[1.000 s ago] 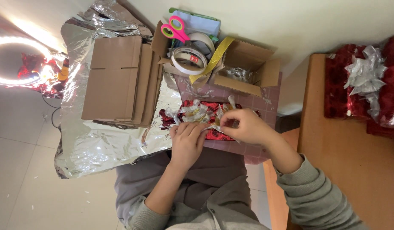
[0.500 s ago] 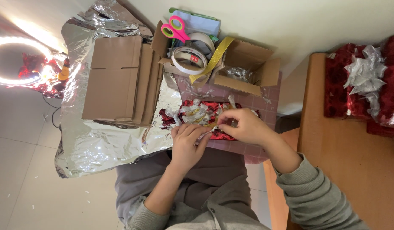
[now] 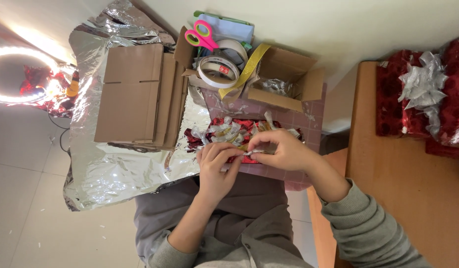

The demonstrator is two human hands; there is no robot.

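A small silver ribbon piece is pinched between both hands over a pink cutting mat resting on the lap. The grip of the left hand is closed on the near end of the ribbon piece, fingers curled together, and the grip of the right hand is closed on its other end, thumb and fingertips pressed on it. Just beyond the hands, a pile of red and silver foil bows is laid on the mat, touching the knuckles. Behind the pile, an open cardboard box is seen, with two rolls of tape and pink-handled scissors lying at its left flap and a yellow strip draped across it. To the left, flattened cardboard sheets are stacked on a crumpled sheet of silver foil spread over the floor. A lit ring lamp is seen at the far left edge. To the right, a wooden worktop carries red wrapped packages topped with a silver bow, well apart from the hands.
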